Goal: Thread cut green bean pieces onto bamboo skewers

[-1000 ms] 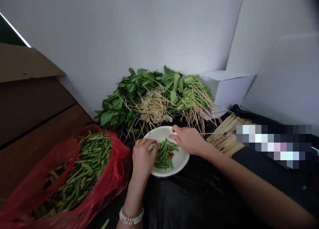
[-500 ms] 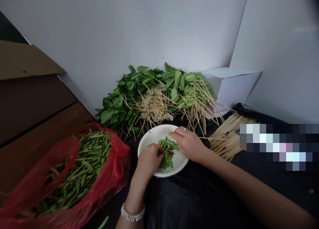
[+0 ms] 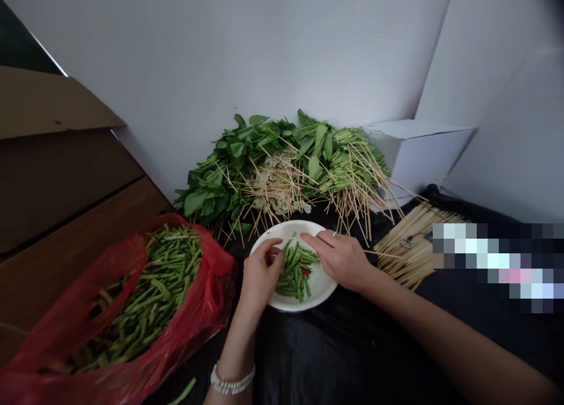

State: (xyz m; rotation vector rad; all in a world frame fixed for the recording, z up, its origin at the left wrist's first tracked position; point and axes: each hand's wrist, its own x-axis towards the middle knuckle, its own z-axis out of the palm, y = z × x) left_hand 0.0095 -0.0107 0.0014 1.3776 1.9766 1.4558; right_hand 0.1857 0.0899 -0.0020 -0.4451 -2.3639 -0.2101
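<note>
A white bowl (image 3: pixel 324 287) holds cut green bean pieces (image 3: pixel 296 270), with a bit of red showing among them. Over its left side, my left hand (image 3: pixel 263 270) has its fingers curled in; whatever lies between the tips is too small to make out. My right hand (image 3: pixel 343 258) is closed at the bowl's right rim around a thin wooden skewer (image 3: pixel 384 254), whose long end sticks out to the right behind the hand. Between the two hands, a short green bean piece (image 3: pixel 294 236) shows near the right fingertips; whether the skewer pierces it is unclear.
At left stands a red plastic bag (image 3: pixel 215 275) full of cut beans. Behind the bowl lie skewered leafy greens (image 3: pixel 207 199) and skewered bean bundles (image 3: pixel 352 158). Loose skewers (image 3: pixel 405 246) with scissors (image 3: pixel 406 241), a white box (image 3: pixel 423 158) and a cardboard box (image 3: pixel 53 105) flank them.
My left hand has risen from the beans toward the bowl's upper left, its fingers slightly apart from the pile. My right hand keeps the skewer at the rim. The whole view has shifted slightly.
</note>
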